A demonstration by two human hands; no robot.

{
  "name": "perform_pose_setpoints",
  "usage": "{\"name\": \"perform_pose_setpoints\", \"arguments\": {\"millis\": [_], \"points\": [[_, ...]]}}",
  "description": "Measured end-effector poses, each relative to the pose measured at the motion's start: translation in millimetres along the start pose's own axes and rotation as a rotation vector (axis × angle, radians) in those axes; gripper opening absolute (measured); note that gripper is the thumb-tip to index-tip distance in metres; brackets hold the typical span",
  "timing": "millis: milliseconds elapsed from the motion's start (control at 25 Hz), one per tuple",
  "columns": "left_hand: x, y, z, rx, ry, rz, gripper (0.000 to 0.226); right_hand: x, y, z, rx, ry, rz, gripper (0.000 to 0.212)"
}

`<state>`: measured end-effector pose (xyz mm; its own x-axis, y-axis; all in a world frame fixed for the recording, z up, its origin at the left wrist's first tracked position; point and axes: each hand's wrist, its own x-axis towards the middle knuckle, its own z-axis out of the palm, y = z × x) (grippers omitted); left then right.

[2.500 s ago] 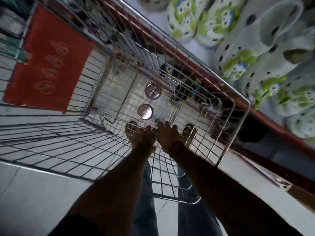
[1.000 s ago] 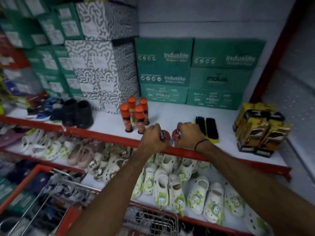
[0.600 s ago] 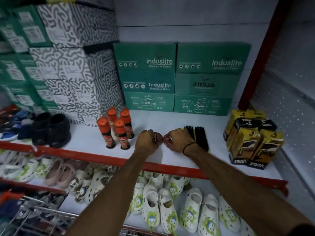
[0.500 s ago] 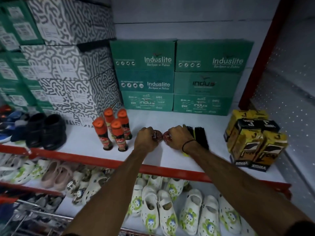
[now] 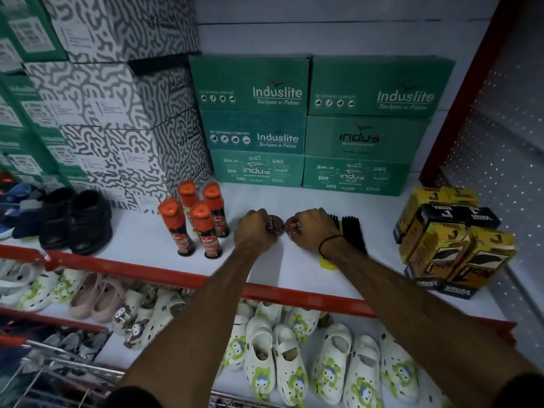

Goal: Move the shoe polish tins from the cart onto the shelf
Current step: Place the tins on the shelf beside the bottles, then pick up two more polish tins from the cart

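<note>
Two round tins, one dark brown (image 5: 272,225), one red (image 5: 294,226), sit side by side, nearly touching, on the white shelf (image 5: 141,231). Each is tilted, lettered lid up, partly covered by a hand.

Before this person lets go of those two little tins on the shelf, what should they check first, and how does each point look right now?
1. Left hand grips the left tin: ok.
2. Right hand grips the right tin: ok.
3. Tins resting flat on the shelf: cannot tell, hands cover them.
4. Clear of the polish bottles: ok.
5. Clear of the brushes: ok.
</note>
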<state>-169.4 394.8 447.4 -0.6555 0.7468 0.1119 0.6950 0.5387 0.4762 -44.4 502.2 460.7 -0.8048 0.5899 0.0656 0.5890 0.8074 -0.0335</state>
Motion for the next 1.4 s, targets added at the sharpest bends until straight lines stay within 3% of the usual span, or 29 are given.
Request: {"name": "perform_pose_setpoints", "arguments": {"millis": [120,240,480,640,720,840,960,1080,1160,1320,1400], "points": [[-8.1,-0.7,-4.0,0.002,-0.019,0.027,0.051,-4.8,-1.8,-5.0,0.099,0.029,0.070,0.049],[-34.2,-5.0,-14.7,-0.038,0.097,0.077,0.044,-25.7,-19.4,-13.6,0.255,0.202,0.097,0.056],[-135.7,-59.2,-32.9,-0.250,0.583,0.172,0.021,-90.9,-111.7,1.6,0.492,0.727,-0.093,0.020],[-203.1,-133.0,-20.6,-0.245,0.753,0.001,0.017,-123.5,-188.8,56.9,0.549,0.776,-0.310,0.006],[-239.0,-174.1,0.0,-0.257,0.709,-0.138,0.015,-143.0,-224.8,101.7,0.593,0.675,-0.411,0.005],[-296.1,-236.1,56.5,-0.227,0.536,-0.347,0.018,-177.4,-263.5,186.4,0.629,0.397,-0.561,0.008],[-353.6,-297.4,133.2,-0.196,0.182,-0.592,0.035,-204.4,-281.6,289.1,0.465,-0.018,-0.612,0.023],[-399.9,-337.2,211.2,-0.259,-0.170,-0.798,0.038,-216.3,-284.5,377.7,0.269,-0.492,-0.595,0.042],[-417.4,-349.2,256.8,-0.288,-0.322,-0.888,0.044,-219.5,-284.7,429.7,0.134,-0.687,-0.598,0.056],[-431.6,-357.1,329.2,-0.161,-0.503,-0.884,0.076,-230.2,-288.4,504.7,-0.109,-0.743,-0.696,0.070],[-431.0,-357.9,344.5,-0.105,-0.504,-0.848,0.071,-237.4,-277.6,520.3,-0.122,-0.715,-0.684,0.065]]}}
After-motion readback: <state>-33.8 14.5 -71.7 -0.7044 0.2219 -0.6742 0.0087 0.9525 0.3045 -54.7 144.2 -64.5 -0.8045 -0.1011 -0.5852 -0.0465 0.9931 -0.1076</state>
